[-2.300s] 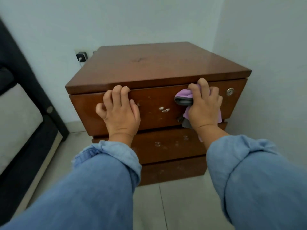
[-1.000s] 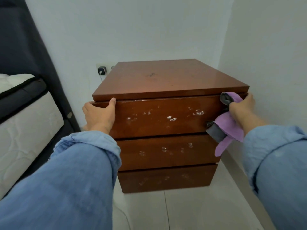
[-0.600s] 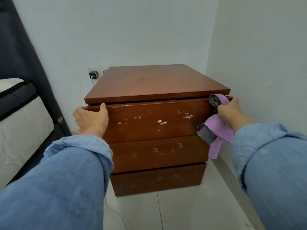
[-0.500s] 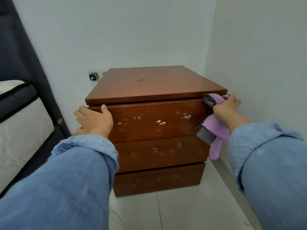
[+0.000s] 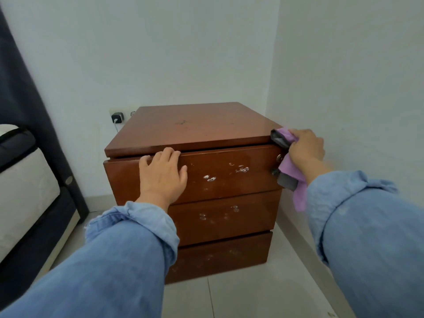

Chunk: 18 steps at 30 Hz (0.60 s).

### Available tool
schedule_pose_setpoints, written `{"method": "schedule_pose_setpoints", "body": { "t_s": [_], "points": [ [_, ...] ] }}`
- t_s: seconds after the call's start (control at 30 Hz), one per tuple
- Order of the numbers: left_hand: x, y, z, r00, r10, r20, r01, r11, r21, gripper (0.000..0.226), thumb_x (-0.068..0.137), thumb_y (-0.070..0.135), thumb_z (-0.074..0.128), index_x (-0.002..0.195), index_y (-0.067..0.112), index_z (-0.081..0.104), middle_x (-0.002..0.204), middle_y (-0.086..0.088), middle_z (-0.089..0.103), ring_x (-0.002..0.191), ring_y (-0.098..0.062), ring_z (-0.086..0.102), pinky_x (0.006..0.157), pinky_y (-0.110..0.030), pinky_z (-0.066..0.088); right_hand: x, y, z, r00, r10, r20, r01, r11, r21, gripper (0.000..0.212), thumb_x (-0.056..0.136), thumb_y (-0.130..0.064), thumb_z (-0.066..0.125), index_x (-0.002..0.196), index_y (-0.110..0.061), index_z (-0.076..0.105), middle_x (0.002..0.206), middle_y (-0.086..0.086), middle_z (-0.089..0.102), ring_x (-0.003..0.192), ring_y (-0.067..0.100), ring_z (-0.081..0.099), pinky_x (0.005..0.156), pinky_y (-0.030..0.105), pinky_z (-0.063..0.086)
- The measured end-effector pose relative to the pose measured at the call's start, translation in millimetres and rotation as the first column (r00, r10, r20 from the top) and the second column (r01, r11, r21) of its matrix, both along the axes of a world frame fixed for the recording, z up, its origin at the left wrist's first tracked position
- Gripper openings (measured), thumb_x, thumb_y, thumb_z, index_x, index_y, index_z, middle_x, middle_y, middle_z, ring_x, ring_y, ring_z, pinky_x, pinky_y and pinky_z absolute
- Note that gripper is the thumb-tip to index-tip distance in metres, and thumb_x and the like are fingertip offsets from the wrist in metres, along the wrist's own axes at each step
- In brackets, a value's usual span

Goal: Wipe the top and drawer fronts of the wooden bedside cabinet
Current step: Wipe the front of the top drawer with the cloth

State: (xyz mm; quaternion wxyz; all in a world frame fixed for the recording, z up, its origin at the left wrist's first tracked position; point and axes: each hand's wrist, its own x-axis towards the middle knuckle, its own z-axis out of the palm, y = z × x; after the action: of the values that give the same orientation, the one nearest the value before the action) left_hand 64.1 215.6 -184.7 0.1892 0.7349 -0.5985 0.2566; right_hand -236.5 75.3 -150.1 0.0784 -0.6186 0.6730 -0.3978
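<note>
The wooden bedside cabinet [image 5: 195,129] stands in the room's corner, with three drawer fronts marked by white spots. My left hand [image 5: 161,175] rests flat on the top drawer front [image 5: 229,177], fingertips at its upper edge. My right hand [image 5: 306,149] grips a purple and grey cloth [image 5: 290,177] at the cabinet's front right corner, beside a small round lock [image 5: 279,157]. The cloth's loose end hangs down past the drawer's right edge.
White walls close in behind and to the right of the cabinet. A bed with a dark frame [image 5: 27,203] stands at the left. A charger [image 5: 117,117] is plugged into the wall socket behind the cabinet. Pale floor tiles [image 5: 241,294] lie in front.
My left hand slid from the drawer's left corner to the front of the top drawer. My right hand with the cloth rose to the top's front right corner.
</note>
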Motion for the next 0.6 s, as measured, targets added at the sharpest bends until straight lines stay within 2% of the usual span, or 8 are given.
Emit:
{"method": "schedule_pose_setpoints", "body": {
  "t_s": [0.07,0.2,0.33,0.47,0.6],
  "points": [
    [-2,-3,2,1.000,0.016,0.001,-0.016,0.999,-0.031,0.050,0.089,0.048,0.037,0.128,0.021,0.053,0.124,0.004,0.053,0.112,-0.016,0.052,0.095,-0.042,0.031,-1,-3,-8,1.000,0.029,-0.011,-0.029,0.998,0.063,0.039,0.095,-0.022,0.041,0.132,-0.029,0.052,0.133,0.019,0.050,0.120,0.040,0.046,0.102,0.039,0.037],
    [-1,-8,4,1.000,0.012,-0.011,-0.013,0.996,-0.083,0.049,0.084,0.051,0.038,0.119,0.022,0.058,0.115,0.005,0.058,0.104,-0.016,0.055,0.089,-0.041,0.030,4,-3,-11,0.994,0.027,-0.108,-0.027,1.000,-0.003,0.034,0.094,-0.018,0.043,0.123,-0.025,0.059,0.122,0.017,0.056,0.113,0.041,0.047,0.095,0.042,0.040],
    [-6,-8,-1,0.998,0.007,-0.057,-0.015,0.990,-0.141,0.047,0.080,0.050,0.043,0.114,0.021,0.059,0.110,0.004,0.058,0.101,-0.017,0.055,0.087,-0.040,0.027,16,7,-13,0.925,-0.028,-0.379,0.020,0.999,-0.025,0.035,0.089,-0.009,0.050,0.120,-0.022,0.059,0.125,0.009,0.049,0.112,0.035,0.040,0.087,0.038,0.036],
    [-7,-7,-1,0.998,0.001,-0.061,-0.009,0.990,-0.142,0.049,0.079,0.050,0.042,0.113,0.020,0.060,0.110,0.003,0.059,0.100,-0.017,0.056,0.086,-0.040,0.026,38,22,-8,0.882,-0.033,-0.471,0.007,0.998,-0.056,0.040,0.074,-0.001,0.066,0.111,-0.016,0.062,0.133,0.006,0.039,0.113,0.032,0.038,0.083,0.039,0.035],
    [-8,-6,-1,0.998,0.006,-0.070,-0.014,0.993,-0.118,0.053,0.079,0.051,0.037,0.116,0.020,0.058,0.114,0.004,0.057,0.105,-0.017,0.054,0.087,-0.040,0.026,66,38,-3,0.828,0.016,-0.560,-0.085,0.992,-0.097,0.038,0.075,-0.007,0.067,0.112,-0.014,0.063,0.118,0.005,0.050,0.105,0.030,0.043,0.078,0.037,0.032]
  ]
}}
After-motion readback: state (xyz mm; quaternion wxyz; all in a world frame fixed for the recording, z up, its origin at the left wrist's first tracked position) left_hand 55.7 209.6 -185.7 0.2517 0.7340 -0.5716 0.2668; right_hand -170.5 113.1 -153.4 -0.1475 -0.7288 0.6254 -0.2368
